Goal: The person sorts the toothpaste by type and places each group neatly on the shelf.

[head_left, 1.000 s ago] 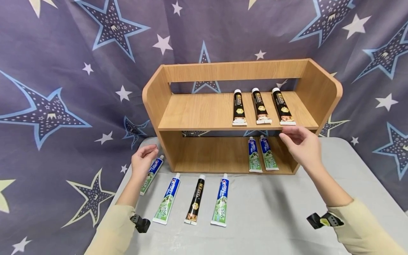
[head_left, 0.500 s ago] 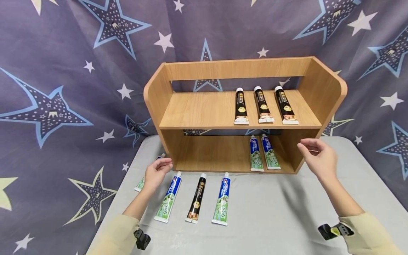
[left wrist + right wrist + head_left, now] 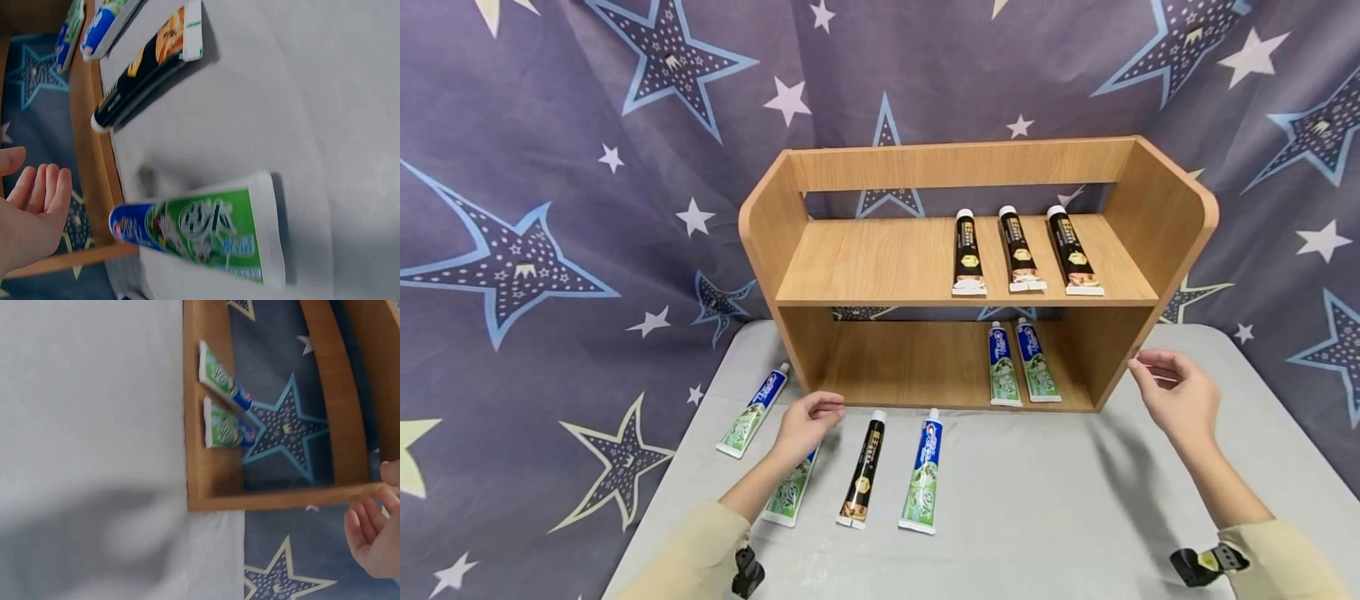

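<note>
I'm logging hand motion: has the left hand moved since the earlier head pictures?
Yes. In the head view, the left hand has moved right and down relative to the wooden shelf, its fingertips now past the shelf's left side panel.

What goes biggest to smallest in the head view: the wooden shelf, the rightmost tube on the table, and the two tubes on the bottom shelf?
1. Wooden shelf
2. Rightmost tube on the table
3. Left lower tube and right lower tube: look alike, so unranked.
They lie farther away, so real sizes are unsure.
</note>
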`<state>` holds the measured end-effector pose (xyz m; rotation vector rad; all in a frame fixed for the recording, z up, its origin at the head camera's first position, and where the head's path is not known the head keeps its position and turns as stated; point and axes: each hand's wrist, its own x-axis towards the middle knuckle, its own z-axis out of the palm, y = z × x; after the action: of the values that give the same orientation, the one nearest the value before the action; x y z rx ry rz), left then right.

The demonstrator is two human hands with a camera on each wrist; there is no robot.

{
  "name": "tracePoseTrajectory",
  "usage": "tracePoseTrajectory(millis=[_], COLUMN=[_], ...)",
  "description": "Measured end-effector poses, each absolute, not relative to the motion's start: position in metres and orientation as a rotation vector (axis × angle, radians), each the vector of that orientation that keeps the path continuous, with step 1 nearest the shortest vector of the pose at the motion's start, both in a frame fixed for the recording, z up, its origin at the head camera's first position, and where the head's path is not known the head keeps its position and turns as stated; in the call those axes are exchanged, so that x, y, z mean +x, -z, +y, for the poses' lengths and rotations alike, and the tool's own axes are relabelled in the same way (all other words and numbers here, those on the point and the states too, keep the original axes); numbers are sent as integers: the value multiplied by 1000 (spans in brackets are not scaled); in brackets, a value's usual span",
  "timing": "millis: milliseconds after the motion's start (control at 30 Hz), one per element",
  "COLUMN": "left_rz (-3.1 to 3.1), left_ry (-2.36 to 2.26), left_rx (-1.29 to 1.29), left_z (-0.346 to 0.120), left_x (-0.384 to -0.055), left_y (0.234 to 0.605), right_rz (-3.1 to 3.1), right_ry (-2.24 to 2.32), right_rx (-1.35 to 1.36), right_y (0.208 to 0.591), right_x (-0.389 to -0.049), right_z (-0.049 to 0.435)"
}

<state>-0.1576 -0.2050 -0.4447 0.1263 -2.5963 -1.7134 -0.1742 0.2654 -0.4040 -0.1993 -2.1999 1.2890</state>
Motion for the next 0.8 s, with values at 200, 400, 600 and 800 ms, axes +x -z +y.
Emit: tracePoseTrajectory(millis=[200, 400, 600, 800], left_rz=[-2624, -2726, -2841, -2937], left_ry=[1737, 1709, 1637, 1637], left_rx=[49, -55, -170, -199], left_z=[-184, -165, -150, -139], left_x=[-155, -153, -151, -146], left_y=[451, 455, 459, 466], right_rz=[-2210, -2160, -2114, -2002], right_ry=[-1340, -1460, -1557, -1749], right_rx=[-201, -173, -69, 153], right_y=[412, 418, 424, 426], right_x=[-183, -191, -200, -203], right_z=[277, 285, 295, 301])
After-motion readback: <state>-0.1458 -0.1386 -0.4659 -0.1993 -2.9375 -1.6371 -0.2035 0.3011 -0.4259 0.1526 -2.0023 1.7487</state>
